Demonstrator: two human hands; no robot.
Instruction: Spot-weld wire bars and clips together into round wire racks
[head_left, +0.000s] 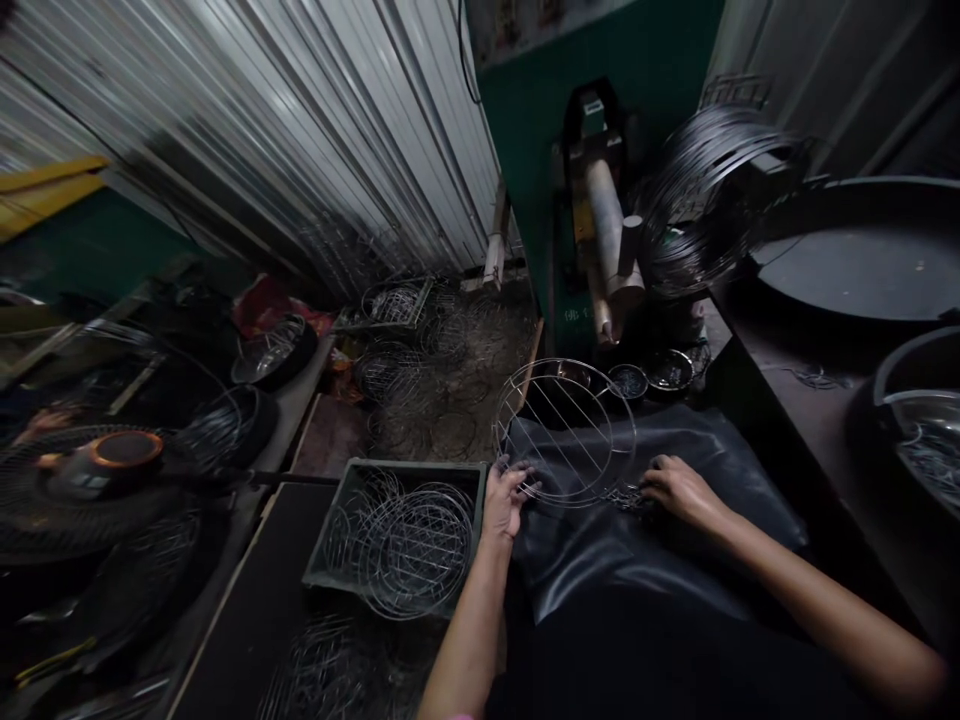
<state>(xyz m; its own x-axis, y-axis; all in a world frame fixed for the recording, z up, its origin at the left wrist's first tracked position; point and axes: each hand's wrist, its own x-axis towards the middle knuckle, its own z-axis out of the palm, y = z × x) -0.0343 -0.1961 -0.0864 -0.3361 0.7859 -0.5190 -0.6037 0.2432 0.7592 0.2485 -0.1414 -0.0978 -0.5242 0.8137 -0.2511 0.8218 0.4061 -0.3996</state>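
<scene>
A round wire rack (566, 432) with parallel cross wires is held tilted above a dark, shiny sheet (637, 570). My left hand (508, 495) grips the rack's rim at its lower left. To the right, my right hand (675, 488) has its fingers curled and pressed together beside a small heap of metal pieces (624, 497); what its fingertips hold, if anything, is too small to name. The heap lies on the dark sheet near the rack's lower right edge.
A crate (319, 578) of round wire racks stands at the lower left. Ahead is a green machine (517, 130) with a metal cylinder (606, 215). Small bowls (670, 370) sit below it. A wire coil (705, 190) and large round pan (862, 270) are at right.
</scene>
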